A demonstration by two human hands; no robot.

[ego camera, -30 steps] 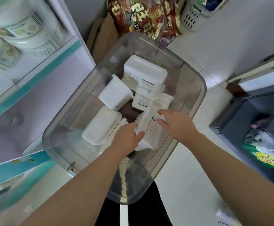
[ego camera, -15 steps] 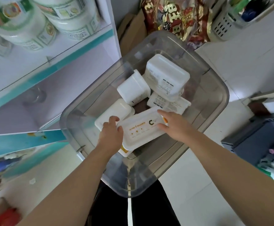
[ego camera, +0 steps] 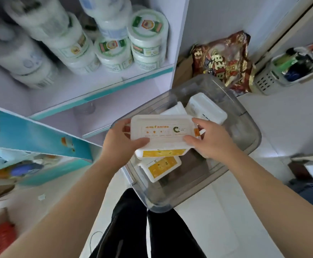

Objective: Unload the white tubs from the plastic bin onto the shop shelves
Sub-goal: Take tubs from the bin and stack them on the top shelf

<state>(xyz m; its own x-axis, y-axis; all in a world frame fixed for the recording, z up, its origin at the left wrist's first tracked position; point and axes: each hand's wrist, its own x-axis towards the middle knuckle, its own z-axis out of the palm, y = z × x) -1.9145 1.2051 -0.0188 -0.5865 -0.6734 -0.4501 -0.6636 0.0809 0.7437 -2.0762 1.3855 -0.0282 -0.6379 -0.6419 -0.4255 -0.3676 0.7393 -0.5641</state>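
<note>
white flat tub (ego camera: 161,131), printed lid up, is held about level over the shelf-side edge of the clear plastic bin (ego camera: 252,135), raised above the other tubs. left hand (ego camera: 122,140) grips its left short end, thumb on the lid, fingers curled round the end. right hand (ego camera: 211,140) grips the right short end the same way, thumb on the lid's near edge. yellow band (ego camera: 163,153) right under the lid may be this tub's side label or a second tub, cannot tell.

in the bin: a yellow-labelled tub (ego camera: 161,168) tilted toward the near edge, a bigger white tub (ego camera: 206,110) at the far edge, and another white one (ego camera: 176,109) just beside it, partly hidden by the held tub.

upper shelf (ego camera: 114,86) carries round labelled jars (ego camera: 146,40). no flat white tub shows on any shelf in view.

progress, judged: early or middle. one tub is lifted but not placed, and at least three remain in the bin. left to do: set this one on a shelf, probably the lower shelf (ego camera: 94,131) beside the bin, then unload the rest.
</note>
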